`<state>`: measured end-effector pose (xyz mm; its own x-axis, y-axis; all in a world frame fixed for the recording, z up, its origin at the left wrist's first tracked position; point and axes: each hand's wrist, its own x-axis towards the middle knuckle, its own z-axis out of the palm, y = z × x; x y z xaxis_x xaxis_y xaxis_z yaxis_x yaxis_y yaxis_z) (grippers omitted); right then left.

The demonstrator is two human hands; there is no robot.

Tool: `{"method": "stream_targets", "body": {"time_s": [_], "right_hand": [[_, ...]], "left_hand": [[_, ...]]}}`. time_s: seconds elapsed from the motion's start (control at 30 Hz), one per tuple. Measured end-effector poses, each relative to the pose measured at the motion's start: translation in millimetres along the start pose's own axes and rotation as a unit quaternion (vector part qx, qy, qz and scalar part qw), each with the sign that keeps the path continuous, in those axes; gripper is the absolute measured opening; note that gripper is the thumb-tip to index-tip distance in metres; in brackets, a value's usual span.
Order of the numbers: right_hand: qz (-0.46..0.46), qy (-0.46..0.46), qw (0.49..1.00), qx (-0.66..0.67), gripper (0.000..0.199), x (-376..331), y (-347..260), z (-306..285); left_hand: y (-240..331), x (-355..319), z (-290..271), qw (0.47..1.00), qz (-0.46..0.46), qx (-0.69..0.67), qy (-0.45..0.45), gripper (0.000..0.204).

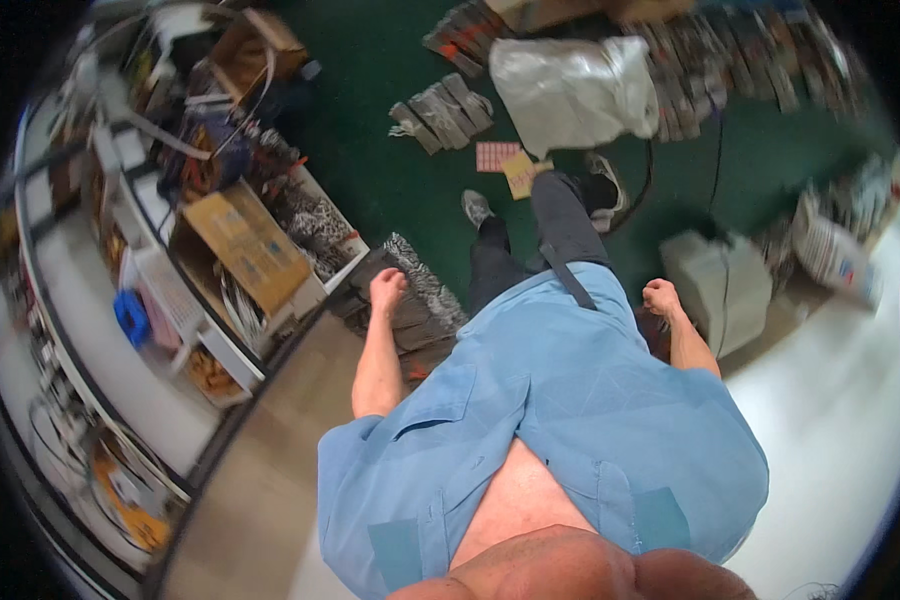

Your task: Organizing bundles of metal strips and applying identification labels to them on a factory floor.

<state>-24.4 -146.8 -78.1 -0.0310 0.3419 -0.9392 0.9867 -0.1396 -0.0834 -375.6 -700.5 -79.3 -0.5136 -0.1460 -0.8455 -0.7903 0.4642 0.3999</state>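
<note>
My left hand (388, 291) hangs at my side with its fingers curled closed, and nothing shows in it. Below it, bundles of dark grey cable-like strands (415, 312) with orange bits lie beside a white-edged rack. On the other side, my right hand (660, 298) is also curled into a loose fist, with no object visible in it. The nearest thing to it is a pale grey boxy machine (718, 285) with a thin cord on it. Neither hand appears to touch anything around it.
Shelving with an open cardboard box (248, 250) and a blue roll (131, 318) stands left. On the green floor (370, 190) lie a large whitish plastic sack (573, 95), grey bundles (442, 113), and pink (497, 156) and yellow (520, 174) cards. A white bag (838, 250) sits right.
</note>
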Motion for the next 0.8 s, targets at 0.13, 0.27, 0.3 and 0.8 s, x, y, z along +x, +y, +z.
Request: {"method": "stream_targets", "body": {"time_s": [0.13, 0.27, 0.3, 0.8], "right_hand": [[-0.023, -0.024, 0.998, -0.061, 0.015, -24.8, 94.0, 82.4], [-0.041, 0.020, 0.979, 0.199, 0.026, -27.7, 90.6, 148.5], [-0.046, 0.031, 0.974, 0.220, 0.030, -28.0, 84.3, 158.5], [0.035, 0.085, 0.908, 0.409, 0.045, 181.8, 134.5, 238.7]], "left_hand": [[50.3, 51.0, -40.9, 0.998, 0.010, 0.057, 0.011, 0.028], [92.1, 68.8, -13.1, 0.984, 0.049, 0.161, -0.064, 0.034], [98.5, 72.3, 0.5, 0.979, 0.049, 0.184, -0.077, 0.034], [52.8, 165.5, 403.9, 0.622, 0.317, 0.628, -0.343, 0.056]]}}
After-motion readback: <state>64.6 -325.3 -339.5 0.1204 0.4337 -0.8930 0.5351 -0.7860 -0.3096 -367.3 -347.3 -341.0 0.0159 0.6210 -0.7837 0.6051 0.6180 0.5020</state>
